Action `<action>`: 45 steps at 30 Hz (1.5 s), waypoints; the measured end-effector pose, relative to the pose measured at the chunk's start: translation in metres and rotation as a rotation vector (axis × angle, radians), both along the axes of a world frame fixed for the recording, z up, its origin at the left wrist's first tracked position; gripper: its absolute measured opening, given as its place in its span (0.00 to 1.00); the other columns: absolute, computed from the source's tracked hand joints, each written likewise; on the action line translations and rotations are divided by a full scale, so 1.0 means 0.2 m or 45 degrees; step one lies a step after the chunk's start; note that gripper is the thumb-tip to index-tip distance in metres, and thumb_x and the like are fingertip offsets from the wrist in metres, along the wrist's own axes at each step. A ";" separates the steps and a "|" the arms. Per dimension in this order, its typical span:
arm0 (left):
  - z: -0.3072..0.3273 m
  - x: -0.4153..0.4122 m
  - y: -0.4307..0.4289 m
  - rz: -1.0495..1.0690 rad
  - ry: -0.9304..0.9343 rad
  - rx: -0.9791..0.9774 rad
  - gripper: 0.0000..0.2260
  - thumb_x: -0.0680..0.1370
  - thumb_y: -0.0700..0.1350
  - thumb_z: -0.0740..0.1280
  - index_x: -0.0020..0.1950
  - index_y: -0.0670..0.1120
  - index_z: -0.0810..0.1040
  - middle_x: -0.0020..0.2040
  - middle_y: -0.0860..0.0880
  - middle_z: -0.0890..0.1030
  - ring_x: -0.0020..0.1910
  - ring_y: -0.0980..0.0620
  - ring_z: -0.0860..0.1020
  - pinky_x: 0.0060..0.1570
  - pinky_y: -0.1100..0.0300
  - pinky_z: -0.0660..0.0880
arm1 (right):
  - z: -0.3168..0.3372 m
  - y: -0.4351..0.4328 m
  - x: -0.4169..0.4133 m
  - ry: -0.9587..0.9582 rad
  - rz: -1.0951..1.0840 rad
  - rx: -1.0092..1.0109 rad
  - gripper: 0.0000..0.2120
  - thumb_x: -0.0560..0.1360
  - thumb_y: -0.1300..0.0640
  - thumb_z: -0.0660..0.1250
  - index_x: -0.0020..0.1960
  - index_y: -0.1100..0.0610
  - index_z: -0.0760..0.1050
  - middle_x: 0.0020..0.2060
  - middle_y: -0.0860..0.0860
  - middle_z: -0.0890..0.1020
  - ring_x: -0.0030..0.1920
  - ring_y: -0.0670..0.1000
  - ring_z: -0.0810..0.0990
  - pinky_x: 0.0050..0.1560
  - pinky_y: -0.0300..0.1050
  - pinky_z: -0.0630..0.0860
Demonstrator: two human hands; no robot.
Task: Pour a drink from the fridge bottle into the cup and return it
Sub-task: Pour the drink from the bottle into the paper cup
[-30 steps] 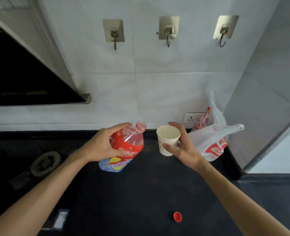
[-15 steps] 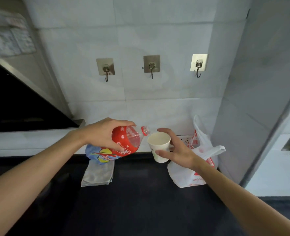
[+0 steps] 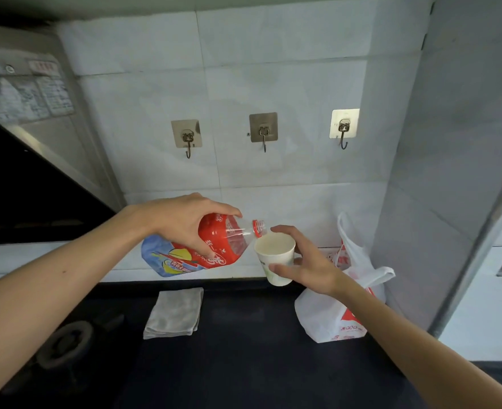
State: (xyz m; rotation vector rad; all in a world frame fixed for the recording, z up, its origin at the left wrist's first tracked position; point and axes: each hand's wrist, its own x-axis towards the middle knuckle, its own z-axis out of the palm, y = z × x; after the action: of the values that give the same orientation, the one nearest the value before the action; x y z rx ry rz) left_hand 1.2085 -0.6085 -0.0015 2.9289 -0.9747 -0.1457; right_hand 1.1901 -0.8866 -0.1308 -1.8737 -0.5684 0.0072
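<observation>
Holding the bottle (image 3: 214,246) on its side, the left hand (image 3: 181,222) wraps around the bottle's red label from above, with the fingers clamped tight on it. The bottle is up in the air over the dark counter (image 3: 243,364). Its open mouth points to the right and sits just above the rim of the cup (image 3: 274,256). The bottle's blue and yellow bottom end points to the left and a little down. It has no cap on.

The right hand (image 3: 305,267) holds the white paper cup, also up in the air. The thumb presses on the near side of the cup and the other fingers curl around the far side. The cup stands almost straight up, and its inside looks pale. I cannot tell if any drink is in it yet.

Below the bottle, a folded gray cloth (image 3: 174,312) lies flat on the counter. A white plastic bag (image 3: 338,314) with red print sits on the counter to the right, behind the right wrist. Three metal hooks (image 3: 263,132) are stuck in a row on the white tile wall. A round stove burner (image 3: 66,345) shows at the lower left.
</observation>
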 end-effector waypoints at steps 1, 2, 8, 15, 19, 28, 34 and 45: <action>0.01 0.00 0.00 -0.002 -0.007 0.010 0.41 0.67 0.60 0.78 0.75 0.62 0.63 0.62 0.60 0.73 0.56 0.59 0.76 0.51 0.65 0.79 | 0.00 0.00 0.00 -0.002 0.000 -0.002 0.30 0.73 0.59 0.75 0.68 0.44 0.66 0.56 0.40 0.75 0.57 0.42 0.76 0.55 0.38 0.78; 0.02 0.00 0.00 0.000 -0.011 0.024 0.40 0.67 0.59 0.78 0.76 0.61 0.63 0.62 0.60 0.73 0.56 0.59 0.75 0.49 0.67 0.78 | 0.01 0.00 0.01 -0.001 0.002 0.000 0.30 0.72 0.59 0.75 0.68 0.43 0.66 0.56 0.40 0.75 0.57 0.43 0.76 0.55 0.38 0.78; 0.05 0.00 0.02 -0.006 -0.050 0.109 0.41 0.67 0.57 0.78 0.76 0.60 0.63 0.64 0.56 0.76 0.55 0.59 0.76 0.49 0.67 0.77 | 0.02 0.02 0.01 -0.016 0.008 -0.002 0.29 0.72 0.59 0.75 0.68 0.45 0.67 0.56 0.42 0.76 0.58 0.48 0.76 0.53 0.39 0.79; 0.08 0.01 0.03 -0.022 -0.072 0.167 0.40 0.67 0.57 0.78 0.76 0.59 0.64 0.63 0.55 0.77 0.53 0.59 0.76 0.53 0.58 0.80 | 0.00 0.05 0.02 -0.005 0.024 -0.032 0.30 0.72 0.58 0.75 0.68 0.45 0.66 0.58 0.44 0.76 0.59 0.48 0.76 0.52 0.37 0.78; 0.09 0.01 0.04 -0.030 -0.063 0.216 0.40 0.67 0.57 0.78 0.76 0.59 0.64 0.61 0.57 0.76 0.51 0.58 0.76 0.52 0.58 0.80 | 0.00 0.06 0.03 0.014 0.043 -0.039 0.30 0.72 0.58 0.75 0.69 0.44 0.66 0.58 0.43 0.76 0.59 0.46 0.75 0.52 0.36 0.77; 0.10 0.01 0.08 -0.039 -0.045 0.282 0.38 0.67 0.58 0.78 0.74 0.60 0.65 0.53 0.61 0.73 0.49 0.57 0.77 0.50 0.59 0.80 | -0.02 0.11 0.04 0.011 0.064 -0.083 0.31 0.72 0.58 0.75 0.70 0.44 0.65 0.59 0.43 0.75 0.58 0.46 0.75 0.51 0.32 0.77; 0.10 0.01 0.11 -0.009 -0.046 0.322 0.40 0.67 0.58 0.78 0.75 0.61 0.64 0.55 0.60 0.73 0.51 0.56 0.77 0.51 0.56 0.81 | -0.03 0.12 0.06 0.014 0.073 -0.100 0.31 0.72 0.57 0.75 0.70 0.44 0.65 0.59 0.43 0.75 0.59 0.46 0.75 0.52 0.35 0.78; 0.11 0.00 0.14 0.047 -0.063 0.374 0.40 0.68 0.57 0.78 0.75 0.62 0.63 0.58 0.56 0.74 0.53 0.55 0.75 0.51 0.56 0.79 | -0.08 0.18 0.10 0.037 0.092 -0.139 0.32 0.72 0.56 0.76 0.70 0.44 0.65 0.60 0.44 0.75 0.60 0.48 0.75 0.54 0.39 0.79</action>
State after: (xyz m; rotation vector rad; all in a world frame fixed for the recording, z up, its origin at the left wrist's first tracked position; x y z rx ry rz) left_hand 1.2087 -0.5797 0.0210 3.2288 -0.9810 -0.2352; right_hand 1.2092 -0.8513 -0.1466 -1.9543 -0.6262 0.1145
